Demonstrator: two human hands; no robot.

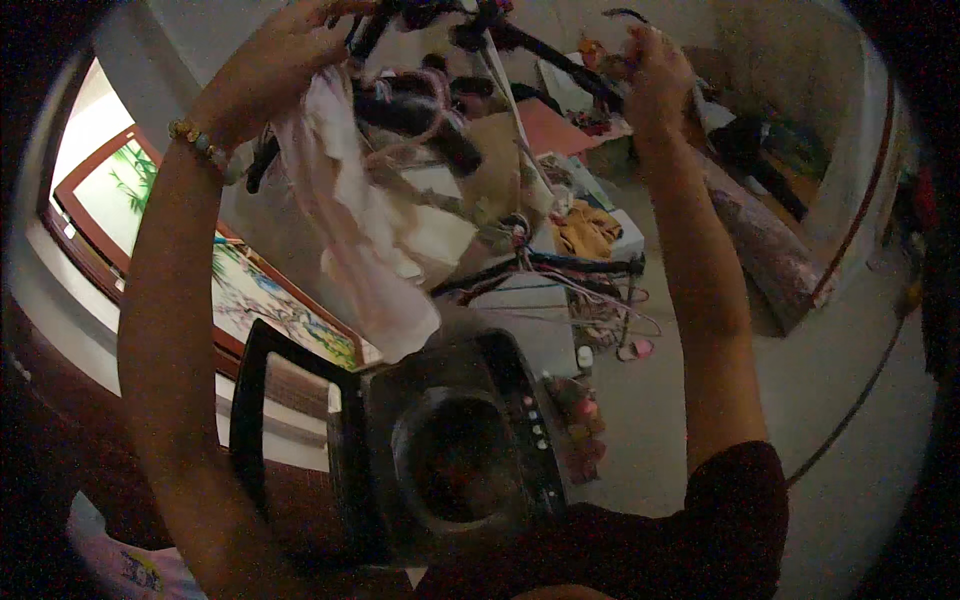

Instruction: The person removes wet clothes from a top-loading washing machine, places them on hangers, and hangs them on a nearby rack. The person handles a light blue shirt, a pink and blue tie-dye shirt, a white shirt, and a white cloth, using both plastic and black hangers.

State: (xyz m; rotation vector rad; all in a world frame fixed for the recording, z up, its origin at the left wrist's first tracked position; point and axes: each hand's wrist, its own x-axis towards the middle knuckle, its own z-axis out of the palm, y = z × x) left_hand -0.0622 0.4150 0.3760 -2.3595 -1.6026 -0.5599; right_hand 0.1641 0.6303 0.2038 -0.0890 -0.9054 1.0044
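Observation:
My left hand (311, 49), with a beaded bracelet at the wrist, is raised at the upper left beside dark clothes hangers (375, 30); its fingertips are dim, and their grip is unclear. Pale pink and white clothing (345, 195) hangs just below it. Dark bundled items (405, 109) hang to its right. At the upper right, my right hand (660, 82) is raised with bent fingers near a thin dark hook (626, 13); blur hides whether it grips this. Below, between my arms, stands a top-loading washing machine (536, 420), its lid (247, 405) up and its drum dark inside.
Several empty hangers (555, 262) hang in a cluster beyond the washing machine. Behind them are a mustard cloth (589, 229) and piled items. A window (97, 172) is at the left. A long patterned roll (757, 240) lies at the right, near a dark cable (862, 405).

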